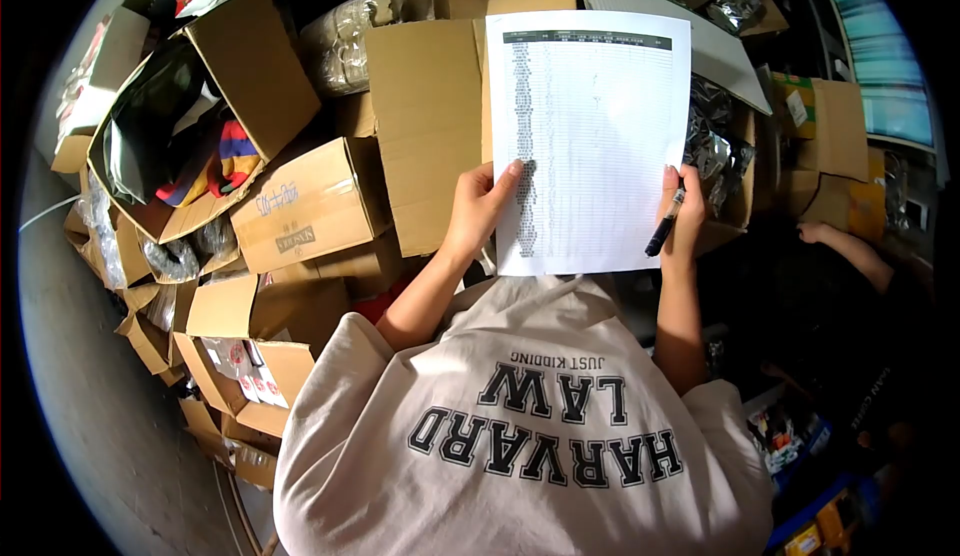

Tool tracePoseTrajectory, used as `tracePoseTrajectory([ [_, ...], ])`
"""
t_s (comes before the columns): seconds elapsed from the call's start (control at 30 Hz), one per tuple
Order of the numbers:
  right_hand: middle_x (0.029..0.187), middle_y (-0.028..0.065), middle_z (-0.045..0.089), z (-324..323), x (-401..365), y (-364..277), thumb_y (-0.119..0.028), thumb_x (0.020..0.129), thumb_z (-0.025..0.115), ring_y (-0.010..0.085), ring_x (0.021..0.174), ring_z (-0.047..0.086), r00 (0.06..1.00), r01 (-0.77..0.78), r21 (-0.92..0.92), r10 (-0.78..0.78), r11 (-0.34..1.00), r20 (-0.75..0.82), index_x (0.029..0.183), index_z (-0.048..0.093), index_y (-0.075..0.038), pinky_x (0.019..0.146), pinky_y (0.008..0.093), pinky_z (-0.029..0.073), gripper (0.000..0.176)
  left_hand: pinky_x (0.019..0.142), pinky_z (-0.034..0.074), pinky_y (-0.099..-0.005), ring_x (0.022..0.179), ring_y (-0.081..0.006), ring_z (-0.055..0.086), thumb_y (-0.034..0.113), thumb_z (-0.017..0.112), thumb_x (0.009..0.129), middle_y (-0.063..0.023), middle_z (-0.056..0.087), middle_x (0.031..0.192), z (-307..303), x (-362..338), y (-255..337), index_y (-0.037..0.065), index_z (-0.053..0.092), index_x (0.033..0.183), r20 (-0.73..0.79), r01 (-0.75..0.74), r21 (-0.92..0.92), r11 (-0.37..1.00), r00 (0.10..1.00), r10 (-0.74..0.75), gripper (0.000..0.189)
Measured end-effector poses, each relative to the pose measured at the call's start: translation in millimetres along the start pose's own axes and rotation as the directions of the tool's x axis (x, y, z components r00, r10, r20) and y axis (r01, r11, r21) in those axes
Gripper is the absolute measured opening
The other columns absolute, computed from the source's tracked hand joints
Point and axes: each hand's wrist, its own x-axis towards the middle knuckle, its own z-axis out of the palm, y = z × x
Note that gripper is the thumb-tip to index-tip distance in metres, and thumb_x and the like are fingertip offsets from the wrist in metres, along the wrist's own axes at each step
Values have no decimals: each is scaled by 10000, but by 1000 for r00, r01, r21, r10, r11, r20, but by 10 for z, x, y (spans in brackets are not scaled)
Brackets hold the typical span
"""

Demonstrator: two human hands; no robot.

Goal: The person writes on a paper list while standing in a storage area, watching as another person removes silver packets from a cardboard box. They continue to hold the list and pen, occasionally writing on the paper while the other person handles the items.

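A white printed sheet [600, 156] with a dark header row and a column of small text on its left side is held up in front of my chest. My left hand [487, 201] grips its left edge, thumb on the front. At the right edge, my right hand [684, 211] pinches the paper and also holds a black pen [665, 221], which points down and to the left. The fingers behind the sheet are hidden. Two small handwritten marks show near the middle of the page.
Open and closed cardboard boxes [305, 206] are piled at the left, one with colourful cloth [235, 156]. Behind the sheet stands an open box with black plastic [715, 131]. Another person's arm [850, 251] reaches in at the right, above blue crates [820, 441].
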Motion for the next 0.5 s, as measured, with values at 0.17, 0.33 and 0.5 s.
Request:
tracePoseTrajectory([
  [0.17, 664, 140, 530, 44, 1, 60, -128, 808, 515, 279, 627, 499, 998, 66, -51, -67, 997, -19, 776, 515, 1, 575, 342, 401, 132, 494, 408, -200, 560, -67, 503, 272, 610, 764, -52, 582, 670, 6, 26, -17, -50, 595, 771, -7, 36, -21, 999, 999, -36, 323],
  [0.33, 672, 139, 539, 21, 7, 12, -137, 795, 531, 290, 632, 500, 992, 117, -141, -122, 983, -26, 765, 523, -9, 580, 346, 402, 131, 502, 440, -215, 561, -95, 537, 231, 633, 744, -85, 601, 690, 43, 0, 60, -69, 591, 785, 1, 111, -12, 994, 994, -111, 306],
  [0.5, 641, 60, 529, -54, 78, -48, -82, 749, 568, 168, 566, 485, 976, 6, -130, -35, 992, -215, 787, 539, -23, 554, 269, 400, 76, 495, 448, -218, 546, -102, 545, 189, 626, 749, -95, 603, 677, 85, 9, 13, -80, 582, 789, -24, 58, -96, 994, 998, -61, 275],
])
